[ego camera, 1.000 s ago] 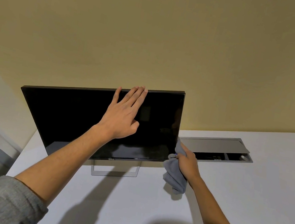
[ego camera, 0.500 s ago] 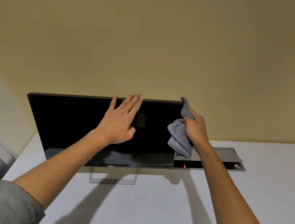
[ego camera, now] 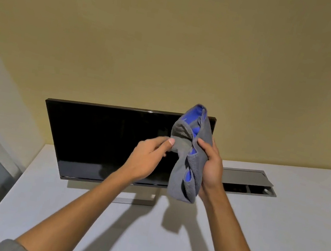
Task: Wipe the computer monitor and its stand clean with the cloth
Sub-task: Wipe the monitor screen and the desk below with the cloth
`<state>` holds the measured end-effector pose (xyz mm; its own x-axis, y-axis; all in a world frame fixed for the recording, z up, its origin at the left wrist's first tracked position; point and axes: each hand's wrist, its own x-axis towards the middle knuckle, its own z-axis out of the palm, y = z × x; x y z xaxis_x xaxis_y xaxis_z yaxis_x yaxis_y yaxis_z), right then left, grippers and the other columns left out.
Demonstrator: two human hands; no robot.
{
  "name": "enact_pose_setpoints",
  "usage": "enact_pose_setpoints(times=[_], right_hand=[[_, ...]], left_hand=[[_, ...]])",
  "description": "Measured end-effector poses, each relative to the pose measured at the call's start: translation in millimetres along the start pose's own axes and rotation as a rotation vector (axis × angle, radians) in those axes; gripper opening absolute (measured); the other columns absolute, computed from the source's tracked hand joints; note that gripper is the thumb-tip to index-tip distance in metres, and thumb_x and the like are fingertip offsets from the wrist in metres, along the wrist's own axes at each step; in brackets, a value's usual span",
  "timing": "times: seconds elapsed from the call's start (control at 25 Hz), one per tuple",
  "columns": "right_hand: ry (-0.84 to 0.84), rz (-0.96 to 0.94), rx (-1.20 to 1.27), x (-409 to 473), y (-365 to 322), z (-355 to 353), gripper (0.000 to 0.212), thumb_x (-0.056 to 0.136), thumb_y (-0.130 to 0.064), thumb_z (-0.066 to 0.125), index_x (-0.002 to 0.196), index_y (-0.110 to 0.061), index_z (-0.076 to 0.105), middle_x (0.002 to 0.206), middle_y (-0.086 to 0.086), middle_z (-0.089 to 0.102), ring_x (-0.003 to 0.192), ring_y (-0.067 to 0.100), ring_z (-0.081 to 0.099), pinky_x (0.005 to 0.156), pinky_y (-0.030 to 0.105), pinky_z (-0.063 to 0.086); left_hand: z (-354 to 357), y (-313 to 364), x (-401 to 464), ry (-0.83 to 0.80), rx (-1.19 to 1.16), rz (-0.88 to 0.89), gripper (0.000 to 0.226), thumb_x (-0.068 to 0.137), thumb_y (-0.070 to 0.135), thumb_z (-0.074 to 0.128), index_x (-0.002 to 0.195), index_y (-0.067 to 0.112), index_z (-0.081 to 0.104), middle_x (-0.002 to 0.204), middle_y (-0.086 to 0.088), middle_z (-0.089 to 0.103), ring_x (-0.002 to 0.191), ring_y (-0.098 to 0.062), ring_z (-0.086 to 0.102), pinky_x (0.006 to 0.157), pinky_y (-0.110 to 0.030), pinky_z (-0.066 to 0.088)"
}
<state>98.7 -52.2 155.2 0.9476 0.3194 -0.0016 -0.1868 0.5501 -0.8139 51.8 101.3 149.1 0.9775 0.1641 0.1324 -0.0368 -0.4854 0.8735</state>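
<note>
Both hands hold the cloth (ego camera: 190,156) clear of the monitor (ego camera: 108,142) on the desk (ego camera: 274,233): left hand (ego camera: 147,157) pinches an edge, right hand (ego camera: 211,166) grips the bundle, so wiping appears paused (stand (ego camera: 135,202) judged still outstanding).

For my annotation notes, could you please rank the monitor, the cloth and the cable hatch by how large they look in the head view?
1. Monitor
2. Cloth, though it is held nearer the camera
3. Cable hatch, partly hidden
</note>
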Motion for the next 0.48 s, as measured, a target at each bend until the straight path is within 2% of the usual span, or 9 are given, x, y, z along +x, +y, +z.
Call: enact_pose_setpoints(times=[0.08, 0.2, 0.28, 0.36, 0.4, 0.48], right_hand=[[-0.002, 0.147, 0.121, -10, 17, 1, 0.049, 0.092, -0.027, 0.055, 0.137, -0.007, 0.05, 0.113, 0.016, 0.065, 0.095, 0.026, 0.066, 0.078, 0.034, 0.055], [0.011, 0.237, 0.195, -19, 33, 3, 0.046, 0.098, -0.032, 0.045, 0.134, -0.004, 0.053, 0.108, 0.015, 0.065, 0.089, 0.024, 0.067, 0.077, 0.033, 0.058], [-0.019, 0.265, 0.201, -25, 42, 5, 0.05, 0.097, -0.034, 0.045, 0.137, -0.004, 0.051, 0.116, 0.018, 0.06, 0.097, 0.029, 0.064, 0.085, 0.038, 0.055], [-0.02, 0.224, 0.043, -30, 54, 8, 0.051, 0.094, -0.038, 0.046, 0.136, -0.009, 0.051, 0.122, 0.019, 0.06, 0.105, 0.031, 0.062, 0.092, 0.042, 0.051], [0.005, 0.182, -0.136, -31, 60, 11, 0.052, 0.091, -0.043, 0.048, 0.134, -0.013, 0.051, 0.123, 0.017, 0.061, 0.107, 0.029, 0.062, 0.094, 0.042, 0.051], [0.053, 0.121, -0.505, -38, 70, 16, 0.06, 0.082, -0.058, 0.049, 0.132, -0.024, 0.048, 0.125, 0.008, 0.058, 0.109, 0.018, 0.062, 0.094, 0.038, 0.052]], left_hand=[[8, 1, -14, -0.062, -0.299, -0.235, 0.049, 0.092, 0.064, 0.045, 0.103, 0.024, 0.072, 0.092, 0.008, 0.074, 0.081, -0.007, 0.068, 0.086, -0.039, 0.055], [16, -3, -37, -0.092, -0.623, -0.498, 0.048, 0.091, 0.06, 0.051, 0.11, 0.02, 0.071, 0.094, -0.001, 0.076, 0.077, -0.013, 0.072, 0.068, -0.029, 0.057], [19, -11, -47, -0.103, -0.778, -0.538, 0.041, 0.091, 0.058, 0.054, 0.108, 0.026, 0.072, 0.098, -0.002, 0.076, 0.087, -0.018, 0.073, 0.081, -0.038, 0.058], [18, -17, -49, -0.063, -0.809, -0.499, 0.032, 0.092, 0.049, 0.058, 0.108, 0.025, 0.073, 0.105, -0.005, 0.075, 0.101, -0.024, 0.07, 0.09, -0.041, 0.055], [16, -19, -48, -0.015, -0.75, -0.471, 0.028, 0.093, 0.041, 0.06, 0.108, 0.021, 0.073, 0.102, -0.007, 0.075, 0.1, -0.025, 0.07, 0.087, -0.041, 0.056], [10, -24, -45, 0.126, -0.484, -0.376, 0.019, 0.092, 0.029, 0.063, 0.098, 0.012, 0.071, 0.089, -0.008, 0.074, 0.086, -0.026, 0.07, 0.078, -0.045, 0.056]])
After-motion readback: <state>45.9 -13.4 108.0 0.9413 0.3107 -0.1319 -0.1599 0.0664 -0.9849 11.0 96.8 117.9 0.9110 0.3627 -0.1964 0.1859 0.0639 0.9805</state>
